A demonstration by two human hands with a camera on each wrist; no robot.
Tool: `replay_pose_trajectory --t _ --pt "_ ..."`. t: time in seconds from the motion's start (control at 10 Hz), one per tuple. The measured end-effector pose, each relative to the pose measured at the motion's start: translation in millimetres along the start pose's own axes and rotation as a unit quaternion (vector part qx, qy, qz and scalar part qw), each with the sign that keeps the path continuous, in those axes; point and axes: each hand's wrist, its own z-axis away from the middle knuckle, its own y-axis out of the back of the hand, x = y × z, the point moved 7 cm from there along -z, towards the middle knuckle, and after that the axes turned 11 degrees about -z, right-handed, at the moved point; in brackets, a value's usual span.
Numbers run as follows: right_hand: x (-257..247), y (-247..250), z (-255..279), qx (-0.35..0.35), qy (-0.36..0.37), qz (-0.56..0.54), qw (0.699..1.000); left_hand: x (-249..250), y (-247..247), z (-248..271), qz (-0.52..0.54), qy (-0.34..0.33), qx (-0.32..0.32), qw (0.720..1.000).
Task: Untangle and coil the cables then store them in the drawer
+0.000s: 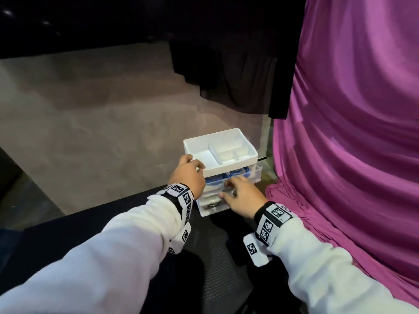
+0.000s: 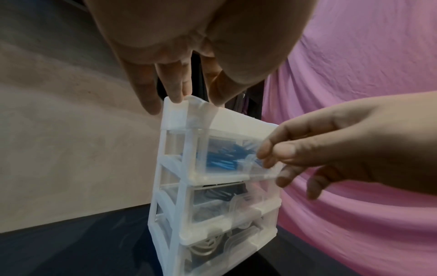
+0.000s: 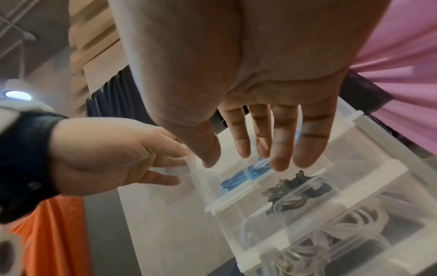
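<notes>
Drawer [image 2: 238,164] front under right hand [image 1: 241,198] straight fingers; left hand [image 1: 188,175] steadies organizer [image 1: 221,152].

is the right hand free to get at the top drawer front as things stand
Probably yes: the right hand is open, already at the top drawer front, with nothing between; the left hand only steadies the unit's top corner.

— What does the left hand [image 2: 189,46] touch?
— Its fingertips [image 2: 176,93] rest on the drawer unit's [image 2: 172,196] top corner.
— And the right hand [image 2: 343,145]?
— At the top drawer [image 2: 236,171], fingers extended; blue cable [image 2: 224,158] inside.
</notes>
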Motion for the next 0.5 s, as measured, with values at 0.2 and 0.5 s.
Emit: replay_pose_trajectory --t 0.2,0.5 --pt "3 -12 -15 -0.004 -0.001 -0.019 1.000 -3 7 11 0.022 -0.028 -0.002 0.999" --pt "26 -37 68 -0.082 0.017 -0.049 0.995 -136 40 139 0.166 0.088 -0.035 0.982"
